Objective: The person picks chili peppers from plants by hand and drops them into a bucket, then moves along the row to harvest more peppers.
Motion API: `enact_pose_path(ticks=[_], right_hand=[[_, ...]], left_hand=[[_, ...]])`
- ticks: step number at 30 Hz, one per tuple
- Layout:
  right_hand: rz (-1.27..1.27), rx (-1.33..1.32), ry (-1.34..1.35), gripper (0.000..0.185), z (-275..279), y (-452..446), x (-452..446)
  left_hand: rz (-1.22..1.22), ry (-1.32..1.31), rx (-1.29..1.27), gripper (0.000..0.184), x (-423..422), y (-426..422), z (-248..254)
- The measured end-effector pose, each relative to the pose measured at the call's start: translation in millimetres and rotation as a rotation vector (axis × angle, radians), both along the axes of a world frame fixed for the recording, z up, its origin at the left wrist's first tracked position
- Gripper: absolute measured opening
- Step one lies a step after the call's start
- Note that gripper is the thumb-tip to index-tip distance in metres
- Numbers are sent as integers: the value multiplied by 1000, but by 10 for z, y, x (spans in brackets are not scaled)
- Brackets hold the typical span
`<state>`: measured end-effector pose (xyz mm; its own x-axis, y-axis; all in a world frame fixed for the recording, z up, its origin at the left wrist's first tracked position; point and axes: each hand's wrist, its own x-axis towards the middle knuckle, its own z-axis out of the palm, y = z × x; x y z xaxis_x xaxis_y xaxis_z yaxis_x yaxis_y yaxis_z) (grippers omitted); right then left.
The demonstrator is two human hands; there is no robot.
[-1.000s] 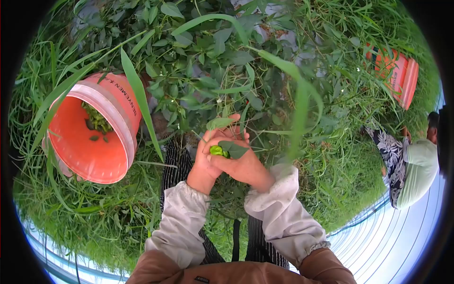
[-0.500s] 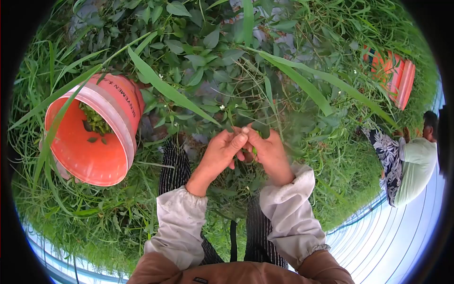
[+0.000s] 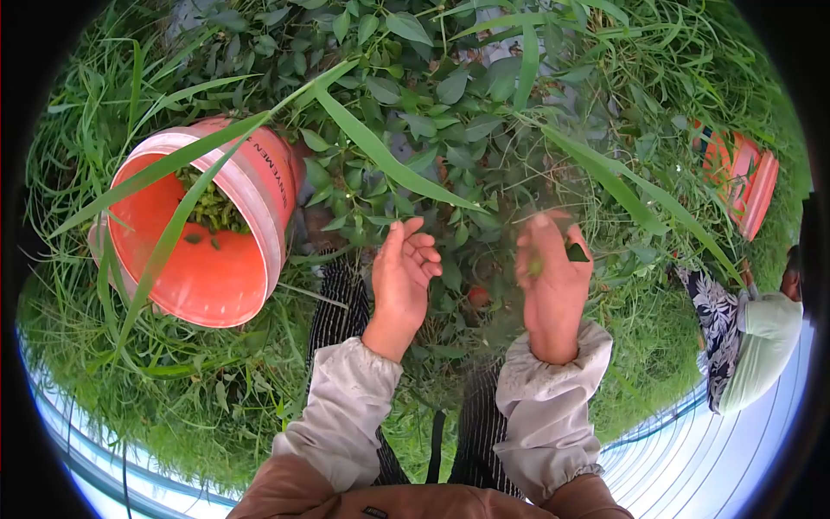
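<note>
My left hand (image 3: pixel 405 277) is raised over the plants, its fingers loosely curled and apart from the thumb, with nothing visible in it. My right hand (image 3: pixel 558 281) is a short way to the right, partly smeared by motion. Its fingers are closed around what looks like a small green pepper (image 3: pixel 534 266), and a dark green leaf (image 3: pixel 577 253) shows by the fingers. Leafy pepper plants (image 3: pixel 415 130) with small white flowers grow in front of both hands.
On the left, an orange-red bucket (image 3: pixel 275 186) lies tipped toward me, with small green peppers (image 3: pixel 216 208) and loose leaves inside. Long grass blades (image 3: pixel 389 164) cross in front. At right are another orange container (image 3: pixel 754 195) and a seated person (image 3: pixel 761 337). Something reddish (image 3: pixel 478 297) lies below the plants.
My hands were together at the fingertips; now they are apart, the right one moved to the right and the left slightly aside. The whole view has shifted a little.
</note>
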<state>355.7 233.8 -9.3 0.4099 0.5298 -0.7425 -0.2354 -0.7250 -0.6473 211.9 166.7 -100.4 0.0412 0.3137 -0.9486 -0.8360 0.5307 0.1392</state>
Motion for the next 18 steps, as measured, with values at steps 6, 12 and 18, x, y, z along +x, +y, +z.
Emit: enact_pose_path(ticks=[6,12,18], right_hand=[[741,453,433,53,441,-21,-1560],[707,689,-6,12,44,526,-1333],[1039,440,-1129,50,-910,1151,-231]], left_hand=[[-126,-18,66,38,68,6,48],[6,-45,97,36,-8,-29,-72],[-63,-17,75,25,-105,53,41]])
